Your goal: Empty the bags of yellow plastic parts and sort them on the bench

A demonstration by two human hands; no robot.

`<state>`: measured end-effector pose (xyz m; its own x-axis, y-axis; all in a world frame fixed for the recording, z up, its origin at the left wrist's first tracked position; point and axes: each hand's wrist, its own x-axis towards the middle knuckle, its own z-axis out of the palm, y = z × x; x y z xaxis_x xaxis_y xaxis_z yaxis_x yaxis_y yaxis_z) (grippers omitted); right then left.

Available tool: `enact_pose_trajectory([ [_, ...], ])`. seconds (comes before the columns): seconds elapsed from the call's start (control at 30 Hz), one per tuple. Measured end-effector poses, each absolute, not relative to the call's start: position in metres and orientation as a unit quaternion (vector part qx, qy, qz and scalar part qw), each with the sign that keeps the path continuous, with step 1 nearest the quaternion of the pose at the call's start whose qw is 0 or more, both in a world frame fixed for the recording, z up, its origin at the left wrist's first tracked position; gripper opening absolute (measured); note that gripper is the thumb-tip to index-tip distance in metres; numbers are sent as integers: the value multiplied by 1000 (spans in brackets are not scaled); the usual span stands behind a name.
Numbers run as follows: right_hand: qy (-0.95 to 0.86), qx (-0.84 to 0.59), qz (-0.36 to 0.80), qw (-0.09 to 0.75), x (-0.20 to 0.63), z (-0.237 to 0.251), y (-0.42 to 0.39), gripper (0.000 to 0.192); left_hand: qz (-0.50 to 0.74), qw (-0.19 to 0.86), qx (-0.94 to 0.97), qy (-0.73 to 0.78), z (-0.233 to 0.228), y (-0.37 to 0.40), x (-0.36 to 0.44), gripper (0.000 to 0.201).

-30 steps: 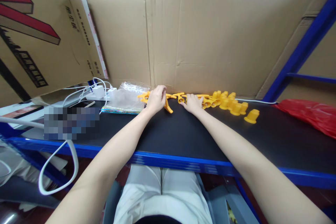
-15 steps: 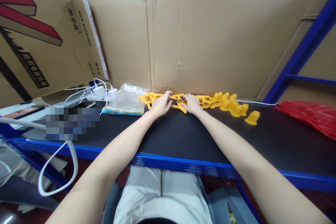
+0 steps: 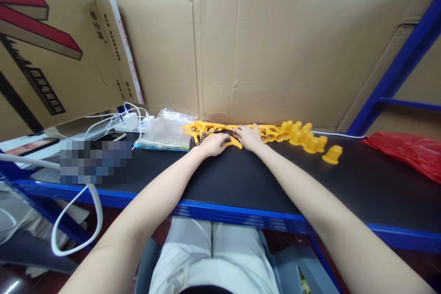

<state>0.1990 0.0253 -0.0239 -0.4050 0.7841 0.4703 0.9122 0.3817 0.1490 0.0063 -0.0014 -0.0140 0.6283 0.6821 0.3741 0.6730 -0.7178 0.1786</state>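
While both hands are meeting mid-worktop (image 3: 241,179), a yellow piece (image 3: 233,143) is lying crosswise between them. Left hand (image 3: 213,144) is pinching its near end; right hand (image 3: 248,137) is resting flat, fingers loose, touching the far end.

Black bench top (image 3: 223,179) with yellow parts (image 3: 296,135), clear bag (image 3: 165,131), red bag (image 3: 406,151).

Your arms: bare from fingertips to past the elbows, no sleeves in view.
Your left hand (image 3: 214,144): no glove, ring or watch.
Your right hand (image 3: 248,137): also ungloved, wrist unadorned.
Your legs: light off-white trousers (image 3: 213,257), seam creases along both thighs.
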Motion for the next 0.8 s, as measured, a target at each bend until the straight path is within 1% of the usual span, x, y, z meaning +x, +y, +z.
enact_pose_trajectory([
  [0.17, -796, -545, -210, 160, 199, -26, 26, 35, 222, 3, 897, 381, -11, -5, 6, 41],
  [0.27, -792, -548, -214, 163, 198, -27, 26, 34, 250, -4, 888, 386, -9, -4, 4, 41],
  [0.37, -791, -549, -212, 167, 197, -27, 24, 33, 283, 13, 872, 399, -6, -1, 2, 38],
  [0.5, -789, -552, -212, 168, 197, -25, 22, 32, 331, 57, 839, 429, 0, 0, 1, 29],
  [0.6, -786, -553, -221, 167, 197, -23, 20, 32, 376, 120, 807, 439, 2, 0, 3, 24],
  [0.7, -784, -549, -237, 166, 198, -23, 19, 34, 436, 176, 765, 440, 2, 1, 5, 23],
  [0.8, -783, -545, -249, 166, 198, -23, 19, 35, 497, 214, 720, 435, 2, 6, 5, 28],
])
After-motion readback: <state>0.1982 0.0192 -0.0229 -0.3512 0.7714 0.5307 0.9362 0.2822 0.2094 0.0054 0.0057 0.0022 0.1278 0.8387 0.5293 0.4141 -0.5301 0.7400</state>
